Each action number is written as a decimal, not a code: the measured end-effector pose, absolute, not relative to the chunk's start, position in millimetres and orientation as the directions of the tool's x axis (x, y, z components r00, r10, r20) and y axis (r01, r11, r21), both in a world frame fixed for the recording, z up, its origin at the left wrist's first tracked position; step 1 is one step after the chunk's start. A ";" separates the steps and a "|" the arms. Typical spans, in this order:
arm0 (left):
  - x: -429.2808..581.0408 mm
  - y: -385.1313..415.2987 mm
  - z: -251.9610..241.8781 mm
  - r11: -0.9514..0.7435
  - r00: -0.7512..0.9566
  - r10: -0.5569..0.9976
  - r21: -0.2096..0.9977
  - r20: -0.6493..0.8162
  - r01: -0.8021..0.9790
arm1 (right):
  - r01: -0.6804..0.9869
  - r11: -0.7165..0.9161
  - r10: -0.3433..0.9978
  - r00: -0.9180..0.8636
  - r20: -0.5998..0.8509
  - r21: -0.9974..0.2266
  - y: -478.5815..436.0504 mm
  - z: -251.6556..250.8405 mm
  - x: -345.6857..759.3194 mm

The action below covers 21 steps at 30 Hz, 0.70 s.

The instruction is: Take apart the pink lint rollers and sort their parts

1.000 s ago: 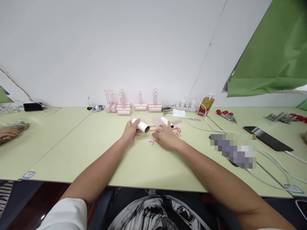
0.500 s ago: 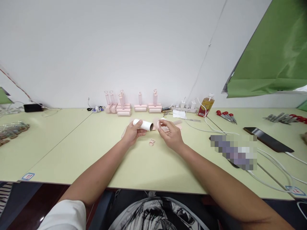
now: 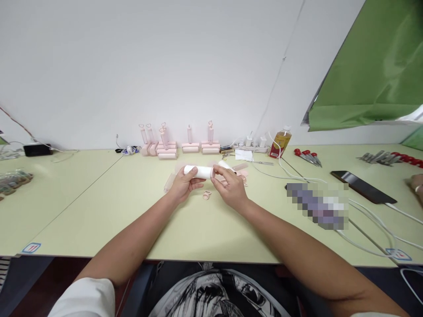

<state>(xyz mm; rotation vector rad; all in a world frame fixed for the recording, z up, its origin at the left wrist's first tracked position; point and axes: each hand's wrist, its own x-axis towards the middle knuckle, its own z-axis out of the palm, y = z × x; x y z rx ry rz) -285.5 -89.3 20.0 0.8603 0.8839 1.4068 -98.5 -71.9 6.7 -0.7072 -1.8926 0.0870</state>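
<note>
My left hand (image 3: 183, 185) is wrapped round a white lint roller refill roll (image 3: 199, 172), held level above the table. At the roll's right end, my right hand (image 3: 230, 185) pinches a pink end cap (image 3: 212, 172) against the opening. How deep the cap sits is hidden by my fingers. Below the roll, a small pink ring-shaped piece (image 3: 206, 194) lies on the table. A pale pink handle part (image 3: 169, 182) rests beside my left hand. Behind my right hand are another white roll (image 3: 225, 165) and several pink parts (image 3: 242, 172), partly covered.
Several pink lint rollers (image 3: 167, 154) stand along the wall. To the right are a drink bottle (image 3: 280, 141), red-handled tools (image 3: 308, 157), a black phone (image 3: 362, 186), a blurred-out object (image 3: 317, 207) and white cables (image 3: 370, 213). Another person's hand (image 3: 417, 182) shows at the right edge.
My right hand has brought the pink cap leftward to the roll's open end, which was bare before. The left hand still holds the roll, now more level. The view has shifted slightly.
</note>
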 end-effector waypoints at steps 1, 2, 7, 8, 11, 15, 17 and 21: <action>-285.1 -89.3 19.9 -0.008 -0.027 1.000 0.900 -0.005 -0.435 | 0.431 0.820 0.515 -0.264 0.816 -0.378 -72.6 7.0 -98.6; -284.7 -89.4 19.9 -0.007 -0.030 1.000 0.900 -0.006 -0.435 | 0.434 0.814 0.526 -0.266 0.808 -0.387 -73.2 7.2 -98.7; -284.2 -89.6 19.6 0.001 -0.004 1.000 0.897 -0.003 -0.442 | 0.467 0.768 0.596 -0.275 0.754 -0.437 -73.7 7.5 -98.4; -284.2 -89.5 19.3 0.006 0.001 1.000 0.897 -0.007 -0.443 | 0.466 0.767 0.601 -0.280 0.749 -0.441 -73.2 7.3 -98.3; -284.2 -89.6 19.2 0.022 0.010 1.000 0.893 -0.019 -0.449 | 0.442 0.772 0.604 -0.290 0.742 -0.456 -72.1 6.9 -98.1; -285.0 -90.3 22.0 0.011 0.013 1.000 0.877 -0.005 -0.481 | 0.380 0.774 0.615 -0.263 0.744 -0.506 -74.8 7.6 -97.6; -286.5 -89.8 23.6 0.001 -0.001 1.000 0.867 -0.002 -0.498 | 0.362 0.772 0.617 -0.228 0.753 -0.523 -78.1 7.8 -97.7; -288.1 -87.8 24.8 -0.044 -0.078 0.997 0.850 0.004 -0.524 | 0.349 0.768 0.598 -0.089 0.797 -0.537 -84.9 5.5 -101.6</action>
